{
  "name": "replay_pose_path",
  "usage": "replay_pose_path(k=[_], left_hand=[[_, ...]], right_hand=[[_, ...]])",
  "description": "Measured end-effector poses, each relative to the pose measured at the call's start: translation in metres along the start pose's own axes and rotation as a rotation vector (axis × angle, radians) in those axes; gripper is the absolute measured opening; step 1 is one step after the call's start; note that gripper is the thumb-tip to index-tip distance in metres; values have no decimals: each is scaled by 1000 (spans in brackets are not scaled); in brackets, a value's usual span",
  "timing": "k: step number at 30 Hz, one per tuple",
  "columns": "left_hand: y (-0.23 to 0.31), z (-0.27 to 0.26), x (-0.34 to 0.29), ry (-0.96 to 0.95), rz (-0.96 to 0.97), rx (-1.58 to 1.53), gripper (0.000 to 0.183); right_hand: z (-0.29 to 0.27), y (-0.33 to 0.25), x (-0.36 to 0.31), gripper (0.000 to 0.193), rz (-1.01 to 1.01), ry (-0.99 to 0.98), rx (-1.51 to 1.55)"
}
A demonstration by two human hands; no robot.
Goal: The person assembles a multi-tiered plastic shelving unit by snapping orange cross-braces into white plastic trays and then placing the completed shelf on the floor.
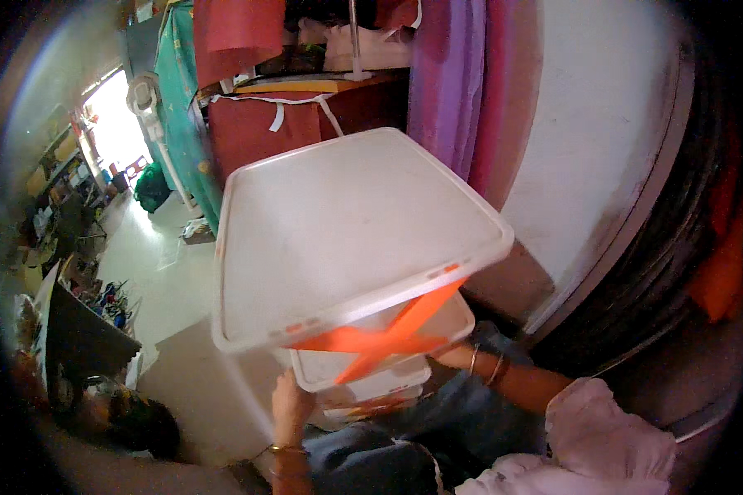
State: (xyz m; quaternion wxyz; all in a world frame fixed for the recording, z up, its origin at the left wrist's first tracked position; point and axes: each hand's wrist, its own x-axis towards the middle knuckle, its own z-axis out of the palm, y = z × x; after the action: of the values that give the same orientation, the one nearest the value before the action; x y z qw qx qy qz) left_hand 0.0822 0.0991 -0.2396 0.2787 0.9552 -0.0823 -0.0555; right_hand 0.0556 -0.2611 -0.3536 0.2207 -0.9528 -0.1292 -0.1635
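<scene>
In front of me stands a tiered rack with white tray shelves; its large top shelf is tilted toward me. Flat orange crossed braces join this shelf to a smaller-looking second shelf below. My left hand is closed at the left edge of the second shelf. On the opposite side my right hand grips near that shelf's right edge, its fingertips hidden by the rim. Lower tiers show beneath, close together.
Behind the rack are a red-covered table and purple curtains. A white wall rises at the right. Far left, a white pedestal fan and a dark green bag stand near a bright doorway. My legs are below the rack.
</scene>
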Motion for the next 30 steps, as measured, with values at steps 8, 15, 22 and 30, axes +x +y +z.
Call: replay_pose_path(k=[8, 15, 22, 30], left_hand=[[-16, 26, 3, 423, -4, -209, 44], [-6, 40, 36, 389, -232, -553, 31], [4, 63, 24, 514, -203, -496, 32], [28, 63, 13, 432, -157, -572, 35]], right_hand=[[-91, -104, 27, 44, 322, 86, 1311], [-130, -162, 28, 43, 252, -101, 1549], [-110, -156, 25, 24, 200, -73, 1571], [-95, -146, 21, 35, 465, 116, 1693]])
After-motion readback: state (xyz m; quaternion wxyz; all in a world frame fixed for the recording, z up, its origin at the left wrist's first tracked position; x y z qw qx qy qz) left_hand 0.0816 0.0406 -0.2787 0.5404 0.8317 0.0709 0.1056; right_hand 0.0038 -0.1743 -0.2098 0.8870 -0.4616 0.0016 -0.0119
